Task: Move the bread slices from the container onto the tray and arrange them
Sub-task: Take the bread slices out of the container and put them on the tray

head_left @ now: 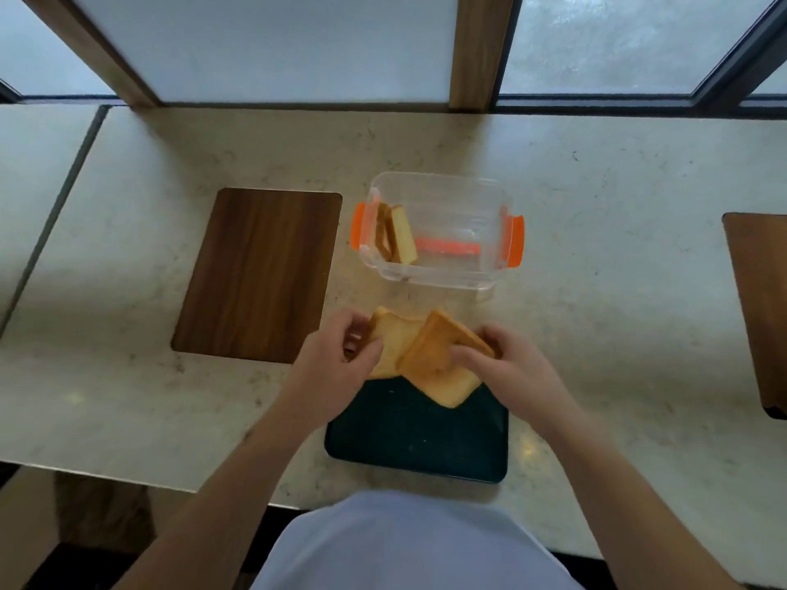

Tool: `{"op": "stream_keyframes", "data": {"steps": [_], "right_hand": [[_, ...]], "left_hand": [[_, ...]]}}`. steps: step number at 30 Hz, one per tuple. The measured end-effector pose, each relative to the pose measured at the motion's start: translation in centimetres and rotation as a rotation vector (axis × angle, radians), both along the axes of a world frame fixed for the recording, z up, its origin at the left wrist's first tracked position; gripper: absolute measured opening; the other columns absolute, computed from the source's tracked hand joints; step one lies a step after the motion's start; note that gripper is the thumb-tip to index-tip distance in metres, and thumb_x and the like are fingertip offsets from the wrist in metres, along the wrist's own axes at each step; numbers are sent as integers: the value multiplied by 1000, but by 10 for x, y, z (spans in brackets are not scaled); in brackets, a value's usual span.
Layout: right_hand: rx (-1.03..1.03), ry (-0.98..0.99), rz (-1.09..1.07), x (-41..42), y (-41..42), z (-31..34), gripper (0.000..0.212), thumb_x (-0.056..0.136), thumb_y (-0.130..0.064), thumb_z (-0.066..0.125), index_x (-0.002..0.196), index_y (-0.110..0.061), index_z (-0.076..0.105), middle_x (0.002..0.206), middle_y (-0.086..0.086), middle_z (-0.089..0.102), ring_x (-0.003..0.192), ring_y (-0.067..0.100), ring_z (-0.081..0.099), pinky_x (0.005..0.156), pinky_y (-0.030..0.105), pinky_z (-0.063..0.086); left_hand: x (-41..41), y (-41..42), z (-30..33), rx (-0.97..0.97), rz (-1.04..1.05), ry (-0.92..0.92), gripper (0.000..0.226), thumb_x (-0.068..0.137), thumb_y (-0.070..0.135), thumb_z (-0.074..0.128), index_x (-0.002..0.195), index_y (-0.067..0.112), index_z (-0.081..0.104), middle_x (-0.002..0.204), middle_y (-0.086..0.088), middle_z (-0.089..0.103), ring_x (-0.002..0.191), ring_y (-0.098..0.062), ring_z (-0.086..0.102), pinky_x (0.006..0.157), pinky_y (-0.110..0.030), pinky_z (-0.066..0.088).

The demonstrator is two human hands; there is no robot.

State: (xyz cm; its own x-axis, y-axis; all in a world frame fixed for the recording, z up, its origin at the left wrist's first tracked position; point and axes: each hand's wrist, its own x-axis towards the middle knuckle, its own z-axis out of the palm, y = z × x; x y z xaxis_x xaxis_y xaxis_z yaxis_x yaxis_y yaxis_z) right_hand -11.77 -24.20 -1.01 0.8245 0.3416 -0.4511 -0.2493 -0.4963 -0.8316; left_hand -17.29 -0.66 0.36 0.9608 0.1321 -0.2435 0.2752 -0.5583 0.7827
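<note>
A clear plastic container with orange clips stands on the counter, with two bread slices leaning upright at its left end. In front of it lies a dark green tray. Over the tray's far edge my left hand pinches a pale bread slice by its left side. My right hand grips a browner slice that overlaps the first, tilted. Another slice lies under them on the tray.
A dark wooden inlay sits in the marble counter to the left of the container. Another wooden panel shows at the right edge. Window frames and wooden posts rise behind the counter. The counter's front edge runs just below the tray.
</note>
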Motion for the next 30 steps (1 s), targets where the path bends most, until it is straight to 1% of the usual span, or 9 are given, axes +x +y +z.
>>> {"op": "stream_keyframes", "data": {"steps": [3,4,7,11,14,19,25,27,30], "right_hand": [[89,243,-166,-32,-8,-40,33,87,-40,71,93,-8,69,92,20,69,79,26,70,76,42,59],[140,320,-230,-42,-11,-51,34,89,-38,72,96,-5,69,97,22,70,85,30,72,79,44,62],[249,497,-401,-66,-16,-75,30,91,-33,72,103,-5,70,105,17,74,91,25,75,75,37,63],[510,680,-627,-76,-24,-91,33,92,-24,72,117,-3,67,111,14,76,103,29,73,76,38,62],[627,746,-717,-72,-25,-98,36,93,-18,69,124,-1,64,118,17,74,108,30,72,75,36,62],[549,771,-701,-66,-19,-106,29,94,-14,67,121,-3,64,112,14,77,101,27,75,74,35,62],[509,819,-580,-64,-2,-111,30,95,-14,67,122,-3,63,112,14,77,102,26,74,75,34,62],[322,768,-485,-68,6,-113,29,96,-17,66,122,-5,62,114,13,74,101,27,73,74,34,63],[-310,368,-94,-73,11,-117,23,96,-37,62,107,-18,59,97,0,67,84,16,67,69,34,60]], "left_hand": [[-29,-4,-30,-17,-30,32,11,92,26,66,96,31,57,86,12,61,82,-2,59,71,-17,50],[-37,-4,-39,-29,-36,38,11,92,24,66,94,30,57,84,11,61,81,-3,59,70,-17,50],[-51,-3,-66,-120,44,134,7,92,25,67,93,27,60,86,6,64,79,-8,62,70,-23,53],[-53,-3,-93,-488,456,396,12,93,19,66,105,20,63,106,-7,68,98,-24,68,84,-42,60],[-54,-6,-107,-664,580,487,19,95,13,64,113,10,60,116,-17,64,107,-33,65,89,-51,58],[-49,-6,-118,-315,397,541,17,94,21,63,108,13,60,107,-9,65,101,-27,64,91,-51,56],[-46,11,-123,-135,279,492,14,93,24,64,105,17,61,97,0,65,93,-19,63,87,-47,56],[-46,16,-125,-26,228,454,14,92,24,64,102,15,63,89,3,63,84,-14,61,78,-39,55],[-49,19,-125,189,127,400,17,91,26,62,96,10,64,79,-1,64,73,-16,61,64,-33,48]]}}
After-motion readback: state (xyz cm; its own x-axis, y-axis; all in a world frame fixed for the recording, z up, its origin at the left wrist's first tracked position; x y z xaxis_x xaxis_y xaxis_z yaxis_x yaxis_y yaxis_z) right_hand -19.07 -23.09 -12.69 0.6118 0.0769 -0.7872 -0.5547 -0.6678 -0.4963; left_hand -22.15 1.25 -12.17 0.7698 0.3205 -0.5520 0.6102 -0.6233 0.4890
